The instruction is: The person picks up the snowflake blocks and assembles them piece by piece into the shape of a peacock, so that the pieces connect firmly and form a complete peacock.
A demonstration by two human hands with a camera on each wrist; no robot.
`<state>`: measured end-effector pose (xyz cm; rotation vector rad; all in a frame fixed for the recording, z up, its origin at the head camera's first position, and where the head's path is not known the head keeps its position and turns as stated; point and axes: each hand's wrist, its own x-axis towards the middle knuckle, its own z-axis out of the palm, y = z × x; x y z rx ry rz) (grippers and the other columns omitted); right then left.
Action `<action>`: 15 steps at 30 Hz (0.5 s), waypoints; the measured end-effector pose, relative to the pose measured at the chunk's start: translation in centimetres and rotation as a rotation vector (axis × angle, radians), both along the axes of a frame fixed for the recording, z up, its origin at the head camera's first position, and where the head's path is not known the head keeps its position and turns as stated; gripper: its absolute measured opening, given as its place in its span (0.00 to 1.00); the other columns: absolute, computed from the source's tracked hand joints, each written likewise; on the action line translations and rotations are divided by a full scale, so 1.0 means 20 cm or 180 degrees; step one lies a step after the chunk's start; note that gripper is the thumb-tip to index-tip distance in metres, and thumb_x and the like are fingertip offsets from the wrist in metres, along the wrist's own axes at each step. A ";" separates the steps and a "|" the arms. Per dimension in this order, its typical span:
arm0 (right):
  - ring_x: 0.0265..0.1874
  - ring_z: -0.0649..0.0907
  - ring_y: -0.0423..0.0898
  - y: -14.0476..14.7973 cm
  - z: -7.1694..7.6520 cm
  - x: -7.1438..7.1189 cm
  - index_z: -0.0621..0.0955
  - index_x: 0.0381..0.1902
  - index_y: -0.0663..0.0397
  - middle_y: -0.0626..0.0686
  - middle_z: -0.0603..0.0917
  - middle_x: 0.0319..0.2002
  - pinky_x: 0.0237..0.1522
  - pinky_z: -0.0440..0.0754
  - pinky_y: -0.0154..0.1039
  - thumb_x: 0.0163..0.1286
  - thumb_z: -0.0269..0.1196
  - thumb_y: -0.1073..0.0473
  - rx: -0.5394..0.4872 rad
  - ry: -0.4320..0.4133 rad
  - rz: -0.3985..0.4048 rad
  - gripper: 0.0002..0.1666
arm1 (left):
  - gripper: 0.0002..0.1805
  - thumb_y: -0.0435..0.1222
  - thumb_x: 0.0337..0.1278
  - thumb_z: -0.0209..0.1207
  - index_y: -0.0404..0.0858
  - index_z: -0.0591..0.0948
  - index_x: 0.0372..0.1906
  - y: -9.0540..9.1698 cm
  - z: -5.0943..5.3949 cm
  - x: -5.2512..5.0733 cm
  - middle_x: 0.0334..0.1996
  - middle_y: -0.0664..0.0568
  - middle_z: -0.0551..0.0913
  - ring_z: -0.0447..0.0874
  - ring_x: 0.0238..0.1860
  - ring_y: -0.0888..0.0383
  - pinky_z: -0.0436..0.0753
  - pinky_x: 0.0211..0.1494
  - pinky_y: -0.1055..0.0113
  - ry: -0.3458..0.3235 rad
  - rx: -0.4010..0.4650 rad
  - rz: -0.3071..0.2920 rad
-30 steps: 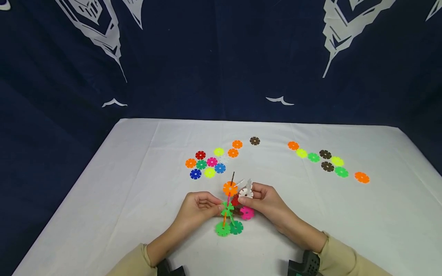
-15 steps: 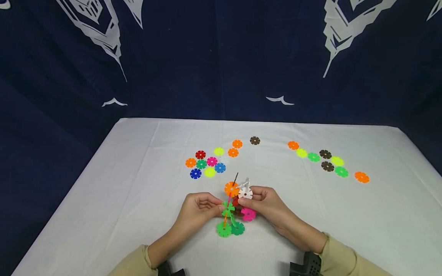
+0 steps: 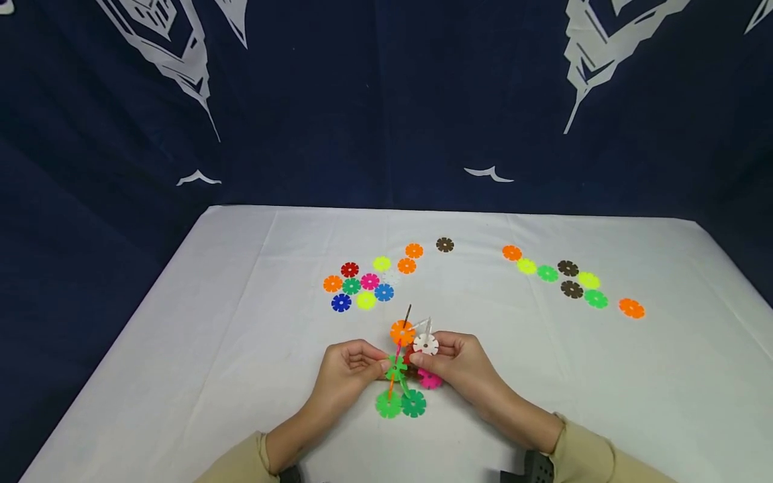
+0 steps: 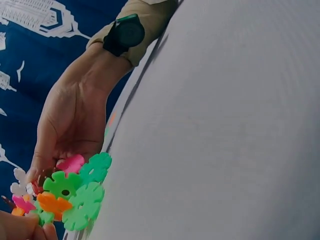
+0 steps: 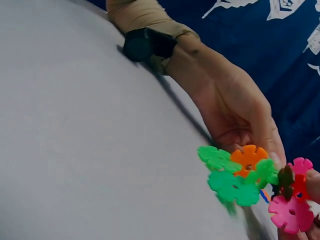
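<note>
Both hands hold one built-up piece of notched, flower-like interlocking plastic discs above the table. My left hand (image 3: 347, 372) pinches a light green disc (image 3: 395, 368) on its left side. On the other side, my right hand (image 3: 468, 362) grips the piece by the white disc (image 3: 425, 344) and a red one that its thumb partly covers. An orange disc (image 3: 402, 332) and an edge-on brown disc (image 3: 407, 315) stick up at the top. Lower down hang a green disc (image 3: 389, 404), a teal-green disc (image 3: 413, 403) and a pink disc (image 4: 71, 163). Fingertips hide some joints.
A white cloth covers the table (image 3: 241, 322). Beyond the hands lies a group of loose discs, among them a dark blue disc (image 3: 341, 302) and a brown disc (image 3: 445, 244). Farther right is a second scatter, ending at an orange disc (image 3: 631, 308). A dark blue curtain (image 3: 338, 100) hangs behind.
The right hand has shifted slightly down and left, bringing the white disc closer to the rest of the piece. The left hand keeps its pinch, and the loose discs lie as before.
</note>
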<state>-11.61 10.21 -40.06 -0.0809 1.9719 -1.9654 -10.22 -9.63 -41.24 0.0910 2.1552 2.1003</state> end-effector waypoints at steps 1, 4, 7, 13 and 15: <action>0.34 0.85 0.47 0.00 0.00 0.00 0.80 0.44 0.71 0.58 0.85 0.35 0.37 0.82 0.35 0.57 0.69 0.61 0.0021 0.0003 -0.0028 0.21 | 0.02 0.21 0.47 0.63 0.25 0.81 0.29 0.00 0.00 0.00 0.23 0.43 0.82 0.81 0.24 0.56 0.83 0.31 0.70 0.0001 -0.0018 0.0019; 0.33 0.84 0.47 -0.02 -0.01 0.01 0.80 0.44 0.70 0.57 0.85 0.34 0.36 0.82 0.35 0.57 0.69 0.61 0.0089 -0.0012 -0.0101 0.20 | 0.02 0.21 0.46 0.63 0.24 0.81 0.29 0.01 0.00 0.00 0.22 0.43 0.82 0.81 0.24 0.56 0.82 0.31 0.70 0.0021 -0.0074 0.0050; 0.32 0.84 0.46 -0.02 -0.02 0.01 0.81 0.43 0.69 0.57 0.85 0.33 0.35 0.82 0.34 0.57 0.70 0.60 0.0128 -0.0059 -0.0155 0.20 | 0.02 0.21 0.47 0.63 0.25 0.82 0.29 0.01 -0.01 0.00 0.22 0.43 0.82 0.81 0.23 0.56 0.83 0.31 0.70 0.0012 -0.0079 0.0048; 0.35 0.85 0.48 -0.01 0.00 -0.02 0.81 0.42 0.69 0.59 0.85 0.33 0.39 0.82 0.35 0.60 0.68 0.57 -0.0103 -0.0346 -0.0134 0.20 | 0.06 0.23 0.51 0.62 0.22 0.80 0.34 -0.01 0.01 -0.02 0.25 0.44 0.82 0.83 0.26 0.55 0.84 0.36 0.64 -0.0326 0.0333 -0.0110; 0.35 0.85 0.49 0.01 0.01 -0.03 0.80 0.43 0.70 0.59 0.85 0.33 0.40 0.82 0.37 0.60 0.67 0.57 -0.0233 -0.0465 -0.0101 0.21 | 0.08 0.24 0.52 0.62 0.21 0.79 0.36 -0.02 0.01 -0.02 0.26 0.43 0.83 0.84 0.26 0.54 0.83 0.38 0.63 -0.0426 0.0430 -0.0178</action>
